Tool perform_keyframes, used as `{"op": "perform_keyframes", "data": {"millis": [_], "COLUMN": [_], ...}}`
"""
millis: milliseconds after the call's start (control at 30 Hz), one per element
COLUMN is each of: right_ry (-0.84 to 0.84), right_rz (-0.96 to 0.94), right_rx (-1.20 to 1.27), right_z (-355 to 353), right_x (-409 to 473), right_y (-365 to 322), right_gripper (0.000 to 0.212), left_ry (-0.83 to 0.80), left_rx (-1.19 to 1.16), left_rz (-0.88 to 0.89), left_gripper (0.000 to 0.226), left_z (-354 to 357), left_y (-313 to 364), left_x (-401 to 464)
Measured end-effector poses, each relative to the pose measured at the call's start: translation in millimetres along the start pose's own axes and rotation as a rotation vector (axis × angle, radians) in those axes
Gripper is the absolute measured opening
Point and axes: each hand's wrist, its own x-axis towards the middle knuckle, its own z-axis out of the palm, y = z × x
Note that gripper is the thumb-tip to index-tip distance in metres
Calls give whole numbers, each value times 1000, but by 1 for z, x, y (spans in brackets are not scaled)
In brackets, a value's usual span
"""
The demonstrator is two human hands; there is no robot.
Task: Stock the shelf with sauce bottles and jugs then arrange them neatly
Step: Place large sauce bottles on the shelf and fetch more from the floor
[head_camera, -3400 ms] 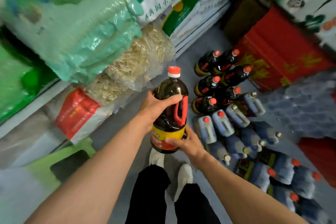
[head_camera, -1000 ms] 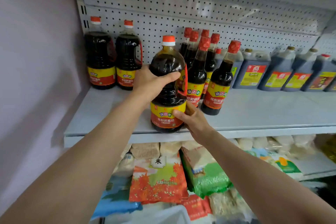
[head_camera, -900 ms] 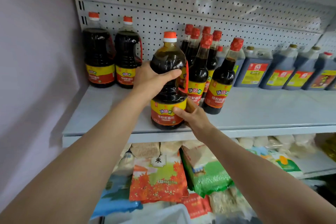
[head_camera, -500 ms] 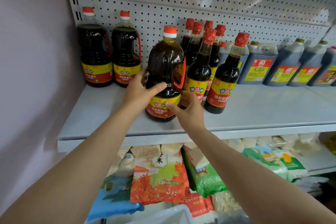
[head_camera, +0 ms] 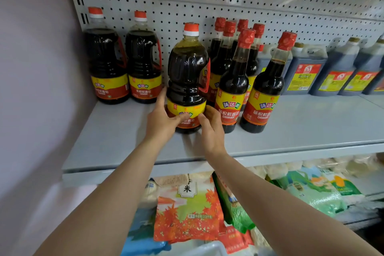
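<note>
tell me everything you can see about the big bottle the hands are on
The big bottle is clear plastic, nearly full of dark sauce, with an orange-red cap on a white collar, a red handle on its right side and a yellow-and-red label. It stands upright on the grey shelf, between two matching bottles and slimmer ones. The left hand and right hand touch its label band.

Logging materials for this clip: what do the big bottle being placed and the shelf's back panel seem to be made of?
Big bottle: likely clear glossy plastic, with moulded ribs, highlights and dark sauce showing through. Back panel: apparently grey painted metal pegboard, matte, with regular punched holes.
</note>
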Motion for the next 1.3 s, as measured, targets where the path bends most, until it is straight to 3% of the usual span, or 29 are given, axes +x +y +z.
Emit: {"op": "perform_keyframes", "data": {"millis": [600,1300], "right_ry": [-55,-129], "right_rz": [117,221], "right_rx": [-201,-459], "right_z": [47,56], "right_x": [81,103], "right_y": [7,-1], "right_gripper": [48,50], "left_ry": [86,195], "left_rx": [129,134], "left_rz": [-5,49], "left_gripper": [102,96], "left_z": [18,45], "left_y": [-14,-35], "left_x": [102,127]}}
